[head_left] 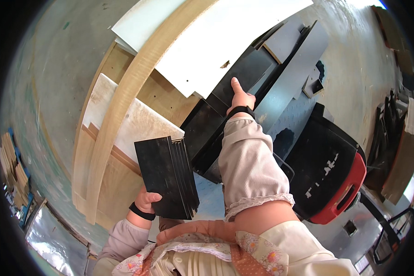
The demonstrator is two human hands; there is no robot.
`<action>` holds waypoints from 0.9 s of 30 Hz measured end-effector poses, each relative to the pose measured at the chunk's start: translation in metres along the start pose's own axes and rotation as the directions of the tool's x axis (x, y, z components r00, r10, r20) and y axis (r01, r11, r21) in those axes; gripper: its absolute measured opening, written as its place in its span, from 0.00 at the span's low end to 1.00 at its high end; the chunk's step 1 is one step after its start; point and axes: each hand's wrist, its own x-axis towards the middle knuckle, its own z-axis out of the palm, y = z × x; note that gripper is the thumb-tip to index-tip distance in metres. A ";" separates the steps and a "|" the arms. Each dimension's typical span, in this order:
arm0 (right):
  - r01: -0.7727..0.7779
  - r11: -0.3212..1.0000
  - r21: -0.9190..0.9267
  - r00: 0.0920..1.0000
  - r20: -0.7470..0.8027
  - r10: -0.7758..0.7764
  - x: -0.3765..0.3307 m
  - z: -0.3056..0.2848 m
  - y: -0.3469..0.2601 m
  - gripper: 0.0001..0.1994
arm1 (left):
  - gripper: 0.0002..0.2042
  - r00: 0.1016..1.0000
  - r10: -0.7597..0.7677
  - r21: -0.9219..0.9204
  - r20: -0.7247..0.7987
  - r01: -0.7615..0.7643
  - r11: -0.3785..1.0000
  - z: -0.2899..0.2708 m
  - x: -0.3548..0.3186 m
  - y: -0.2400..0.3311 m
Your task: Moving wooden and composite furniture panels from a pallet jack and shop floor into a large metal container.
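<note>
the left hand (147,202) grips a stack of thin black panels (166,177) from below, thumb on its face. beyond the stack, the right hand (240,97) presses its outstretched fingers on a dark board (244,73) lying under the white sheet (216,41). right of the stack sits a black-and-red case (329,181).

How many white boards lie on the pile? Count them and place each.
2, possibly more hidden. One large white board lies across the top of the pile, above the right hand. A smaller white board sits at the upper left, partly under the curved wooden strip.
</note>
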 end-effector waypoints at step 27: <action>-0.466 0.694 0.548 0.615 0.765 -0.190 -0.426 -0.376 0.178 0.34 | 0.27 0.920 -0.360 0.710 0.152 0.152 0.688 0.045 -0.219 -0.046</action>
